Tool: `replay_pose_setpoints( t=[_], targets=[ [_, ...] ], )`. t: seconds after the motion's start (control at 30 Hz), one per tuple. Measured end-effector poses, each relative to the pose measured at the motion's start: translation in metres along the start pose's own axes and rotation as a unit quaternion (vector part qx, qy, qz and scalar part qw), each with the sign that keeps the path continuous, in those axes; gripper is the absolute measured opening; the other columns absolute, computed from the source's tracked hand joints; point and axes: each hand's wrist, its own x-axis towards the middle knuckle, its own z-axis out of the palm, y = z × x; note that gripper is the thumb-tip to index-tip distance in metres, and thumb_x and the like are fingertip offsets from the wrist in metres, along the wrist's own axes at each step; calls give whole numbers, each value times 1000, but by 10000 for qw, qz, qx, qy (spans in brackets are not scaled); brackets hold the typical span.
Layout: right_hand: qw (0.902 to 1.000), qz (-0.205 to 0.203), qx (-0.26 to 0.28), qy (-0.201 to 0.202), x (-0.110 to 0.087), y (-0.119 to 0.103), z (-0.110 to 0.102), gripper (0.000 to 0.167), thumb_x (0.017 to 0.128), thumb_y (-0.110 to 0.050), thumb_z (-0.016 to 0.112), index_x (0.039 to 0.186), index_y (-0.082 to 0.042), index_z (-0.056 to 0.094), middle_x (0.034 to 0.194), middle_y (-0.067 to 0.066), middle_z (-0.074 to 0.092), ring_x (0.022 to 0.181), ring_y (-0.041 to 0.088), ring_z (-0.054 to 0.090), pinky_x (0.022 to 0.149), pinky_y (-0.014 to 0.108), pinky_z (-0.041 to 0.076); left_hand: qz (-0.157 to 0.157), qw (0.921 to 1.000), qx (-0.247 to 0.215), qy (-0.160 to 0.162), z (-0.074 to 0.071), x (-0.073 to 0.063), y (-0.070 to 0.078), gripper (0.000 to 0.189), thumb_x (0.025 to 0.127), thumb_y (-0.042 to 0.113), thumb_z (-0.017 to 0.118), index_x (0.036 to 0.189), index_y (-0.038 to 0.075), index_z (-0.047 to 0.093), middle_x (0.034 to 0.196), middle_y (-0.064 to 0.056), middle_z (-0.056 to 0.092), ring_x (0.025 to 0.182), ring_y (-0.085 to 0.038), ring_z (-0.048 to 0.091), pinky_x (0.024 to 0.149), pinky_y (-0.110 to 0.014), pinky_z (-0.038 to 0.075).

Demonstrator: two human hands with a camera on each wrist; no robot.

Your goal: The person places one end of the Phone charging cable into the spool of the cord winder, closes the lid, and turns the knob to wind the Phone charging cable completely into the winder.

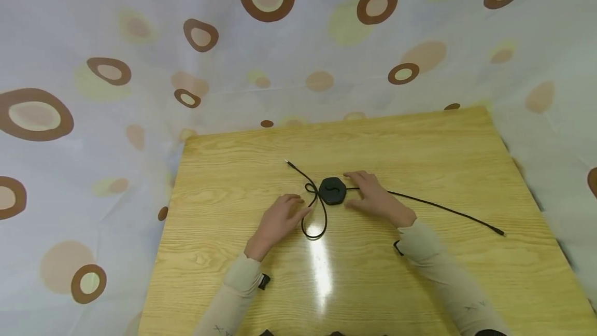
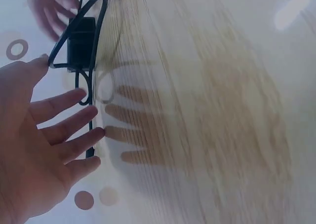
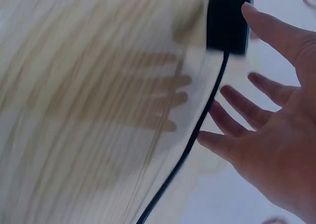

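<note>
A black hexagonal puck (image 1: pixel 332 191) with a curved mark on its top lies near the middle of the wooden table. From its left side runs a black cable (image 1: pixel 326 222), looped on the tabletop, with a plug (image 1: pixel 290 164) pointing up and left. Another length of cable (image 1: pixel 443 207) leaves the puck on the right, ending in a connector (image 1: pixel 499 232). My left hand (image 1: pixel 278 220) is beside the loop, fingers spread and thumb close to the cable. Just right of the puck, my right hand (image 1: pixel 373 197) hovers over the cable, fingers apart, holding nothing.
The wooden table (image 1: pixel 224 170) has a bright light reflection in front of the puck. A pale sheet (image 1: pixel 289 56) with brown and yellow circles hangs behind the table and along its sides.
</note>
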Motion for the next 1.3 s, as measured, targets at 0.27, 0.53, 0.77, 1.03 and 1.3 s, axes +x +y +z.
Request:
replay_pose_setpoints(
  t=[0.27,0.53,0.77,1.03,1.3],
  targets=[
    [9978,-133,-642,15,19,-22,24,86,94,-31,82,163,-6,37,158,24,47,141,50,46,112,67,43,67,9992,-402,-24,6,2,11,35,109,40,58,111,10,77,130,-7,70,122,-25,66,99,-45,58],
    [9966,40,-760,303,27,-17,31,77,94,-32,82,158,-9,46,149,21,57,135,45,54,109,66,45,-219,9929,-1146,215,1,3,8,33,109,36,59,89,12,72,75,-3,68,63,-15,56,57,-26,43],
    [9971,202,-601,430,26,-17,27,77,94,-35,82,157,-10,46,149,23,57,133,49,55,110,68,44,-272,9340,-3562,94,-3,7,-4,43,109,37,60,111,-3,73,88,-14,78,84,-27,74,77,-30,58],
    [9964,353,-628,455,25,-18,23,79,95,-37,80,159,-7,44,152,25,54,133,51,54,111,70,42,204,9123,-4069,-418,-3,8,-5,52,112,42,50,134,-2,67,73,-25,63,67,-51,56,62,-44,54],
    [9966,461,-568,372,23,-15,20,82,96,-38,79,161,-5,40,154,26,52,135,52,52,113,70,41,294,9678,-2462,-431,-7,5,2,45,111,44,53,127,10,76,83,-23,70,60,-16,49,61,-26,43]
  ],
)
